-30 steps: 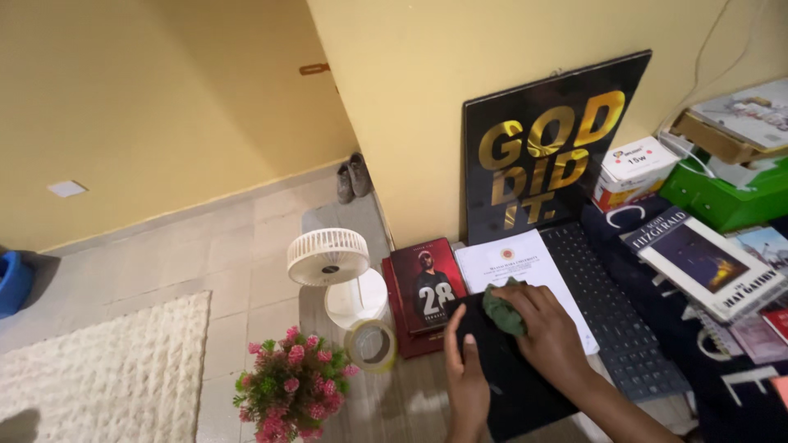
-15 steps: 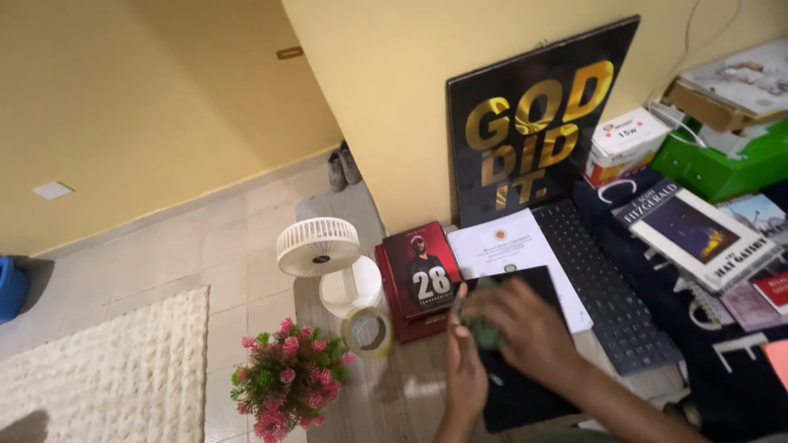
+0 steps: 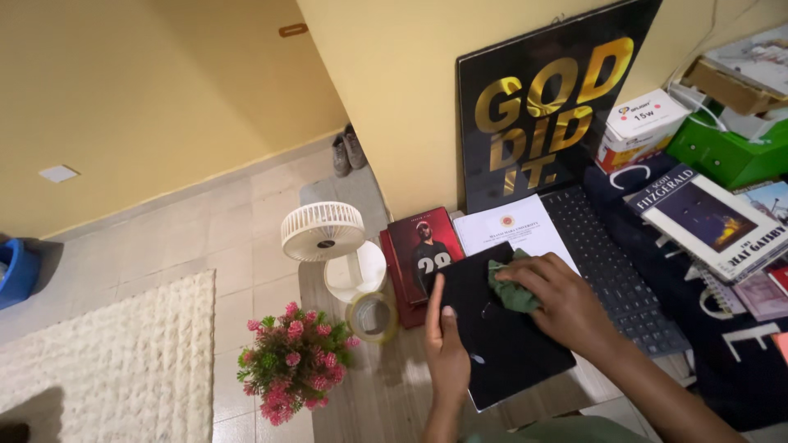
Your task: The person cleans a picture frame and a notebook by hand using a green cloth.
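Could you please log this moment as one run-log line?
right hand: presses green cloth on black tablet | left hand: steadies tablet's left edge | keyboard: beside

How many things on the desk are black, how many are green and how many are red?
Black: 3 - tablet, keyboard, wall sign
Green: 2 - cloth under the right hand, box
Red: 1 - book stack beside the left hand
Total: 6
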